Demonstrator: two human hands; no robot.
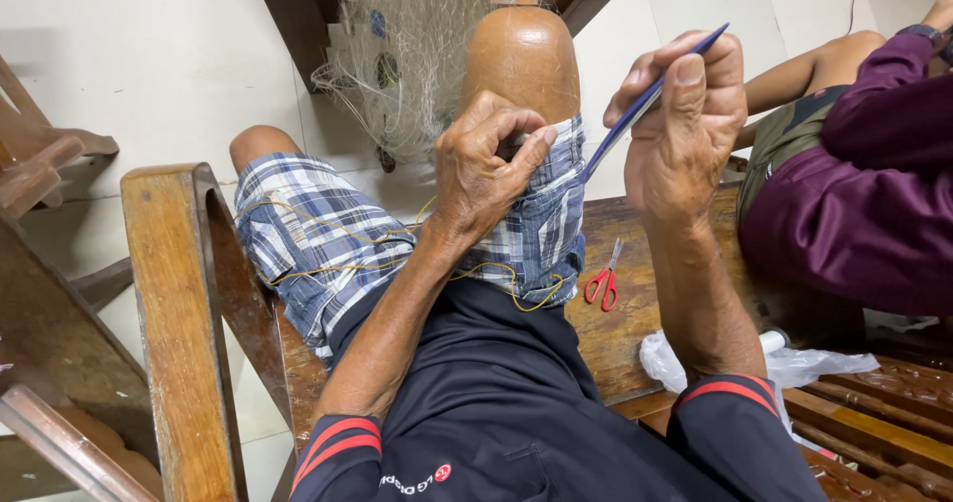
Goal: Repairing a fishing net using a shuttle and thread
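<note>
Wooden armrest (179, 313) on the left, yellow cord (328, 264) looping over your plaid shorts (318, 234). Your left hand (486, 164) pinches shut on the net's (407, 55) thin line at your knee; your right hand (685, 125) grips the blue netting needle (650, 100). Red scissors (603, 282) lie on the bench (635, 293).

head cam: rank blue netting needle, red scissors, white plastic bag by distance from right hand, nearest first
From the right hand:
1. Blue netting needle: in its grip, slanting up and to the right.
2. Red scissors: below the hand, on the wooden bench beside the forearm.
3. White plastic bag: lower still, near the elbow.
</note>
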